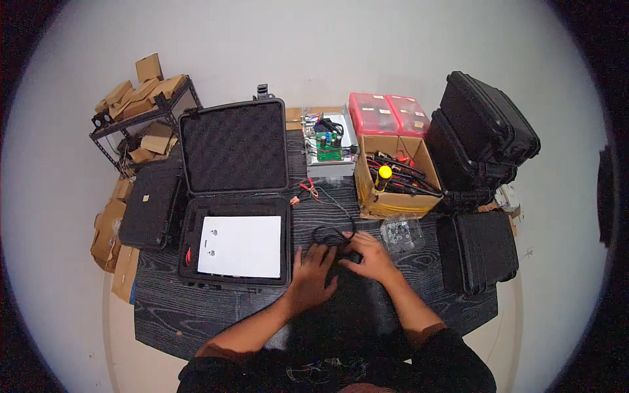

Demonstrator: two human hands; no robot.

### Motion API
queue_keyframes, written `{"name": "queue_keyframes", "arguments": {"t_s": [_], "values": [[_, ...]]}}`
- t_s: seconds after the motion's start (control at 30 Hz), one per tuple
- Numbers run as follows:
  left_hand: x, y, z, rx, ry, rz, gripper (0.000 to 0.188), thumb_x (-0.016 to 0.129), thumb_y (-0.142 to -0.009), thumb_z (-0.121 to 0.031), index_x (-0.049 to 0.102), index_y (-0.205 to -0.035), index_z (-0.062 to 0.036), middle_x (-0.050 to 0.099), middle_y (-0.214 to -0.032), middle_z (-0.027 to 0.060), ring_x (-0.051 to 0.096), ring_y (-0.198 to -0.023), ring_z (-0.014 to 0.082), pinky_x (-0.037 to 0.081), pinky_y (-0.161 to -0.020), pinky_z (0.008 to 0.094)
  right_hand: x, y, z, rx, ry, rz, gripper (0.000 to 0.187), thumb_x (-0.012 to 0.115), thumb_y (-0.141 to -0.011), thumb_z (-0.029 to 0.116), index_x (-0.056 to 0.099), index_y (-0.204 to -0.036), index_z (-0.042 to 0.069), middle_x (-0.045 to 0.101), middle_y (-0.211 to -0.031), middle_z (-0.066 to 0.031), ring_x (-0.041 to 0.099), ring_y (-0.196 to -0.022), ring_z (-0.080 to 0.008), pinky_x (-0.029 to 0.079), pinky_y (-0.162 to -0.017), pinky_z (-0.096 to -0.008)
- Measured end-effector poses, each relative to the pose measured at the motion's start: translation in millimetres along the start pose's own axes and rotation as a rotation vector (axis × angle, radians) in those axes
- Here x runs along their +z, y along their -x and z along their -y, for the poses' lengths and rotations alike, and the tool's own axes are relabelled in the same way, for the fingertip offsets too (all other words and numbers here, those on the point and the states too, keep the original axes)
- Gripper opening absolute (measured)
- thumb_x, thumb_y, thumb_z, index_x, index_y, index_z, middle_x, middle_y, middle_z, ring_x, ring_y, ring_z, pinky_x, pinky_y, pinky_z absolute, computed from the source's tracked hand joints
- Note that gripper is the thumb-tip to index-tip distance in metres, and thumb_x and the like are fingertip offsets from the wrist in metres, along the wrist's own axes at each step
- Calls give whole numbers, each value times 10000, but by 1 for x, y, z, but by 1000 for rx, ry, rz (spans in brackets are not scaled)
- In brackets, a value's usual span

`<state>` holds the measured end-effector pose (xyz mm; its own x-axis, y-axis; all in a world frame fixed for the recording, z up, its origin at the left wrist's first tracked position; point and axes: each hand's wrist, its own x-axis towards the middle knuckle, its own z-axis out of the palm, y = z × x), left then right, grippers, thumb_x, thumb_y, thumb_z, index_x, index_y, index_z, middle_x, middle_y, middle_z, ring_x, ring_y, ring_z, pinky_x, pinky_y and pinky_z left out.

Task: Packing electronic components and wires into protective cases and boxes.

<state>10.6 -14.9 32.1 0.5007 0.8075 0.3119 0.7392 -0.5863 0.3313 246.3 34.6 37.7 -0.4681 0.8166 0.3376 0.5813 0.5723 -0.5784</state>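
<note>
Soft, diffuse light on the pale wall [262,39], grainy darks, fisheye-bent edges, black purple-fringed corners.

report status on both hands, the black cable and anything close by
Left hand, right hand: both at the loosely coiled black cable, grip unclear. Clear plastic box close by right hand. Open black case off to the left.

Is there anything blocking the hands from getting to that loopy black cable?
No, nothing visible is in the way: the left hand and right hand are right at the black cable. The clear plastic container sits off to the right.
</note>
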Motion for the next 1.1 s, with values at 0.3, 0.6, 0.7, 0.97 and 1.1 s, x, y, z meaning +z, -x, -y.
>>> {"name": "queue_keyframes", "arguments": {"t_s": [0.3, 0.6, 0.7, 0.97, 1.1], "values": [[-4, 0, -3, -37, 19, 48, 760, 714, -894, -393, 481, -1520, -32, 441, -1564, 191, 394, -1492, 366, 256, -1178, 700, -3, -3, 10, -29, -18, -75, 385, 917, -727, 258, 658, -878, 16, 711, -1279, -171, 640, -1147, -373, 496, -1044, -455], [-4, 2, -5, -31, -73, 74, 773, 685, -922, -449, 478, -1528, -17, 440, -1564, 203, 411, -1472, 370, 302, -1171, 662, 5, -3, 5, 52, 32, -179, 456, 963, -677, 276, 621, -837, 20, 688, -1354, -190, 631, -1168, -363, 516, -1009, -446], [-9, 1, -7, 3, -121, 87, 776, 682, -931, -445, 470, -1531, -1, 435, -1562, 223, 416, -1468, 366, 336, -1165, 628, 4, -3, 4, 39, 12, -147, 412, 941, -707, 234, 624, -852, 16, 657, -1412, -186, 622, -1183, -365, 513, -1015, -444], [-8, 2, -5, 17, -19, 78, 801, 674, -948, -452, 426, -1547, 19, 433, -1554, 285, 422, -1457, 446, 295, -1188, 672, 10, 2, -5, 0, 6, -83, 377, 898, -768, 215, 703, -1010, 2, 519, -1570, -188, 600, -1235, -385, 508, -1056, -450], [-4, 2, -2, 2, 12, 90, 814, 680, -938, -451, 422, -1551, 19, 436, -1546, 292, 422, -1458, 448, 289, -1196, 669, 18, 5, -7, 57, -27, -155, 309, 903, -764, 177, 760, -1000, 39, 570, -1524, -196, 650, -1211, -382, 520, -1043, -440]]}}
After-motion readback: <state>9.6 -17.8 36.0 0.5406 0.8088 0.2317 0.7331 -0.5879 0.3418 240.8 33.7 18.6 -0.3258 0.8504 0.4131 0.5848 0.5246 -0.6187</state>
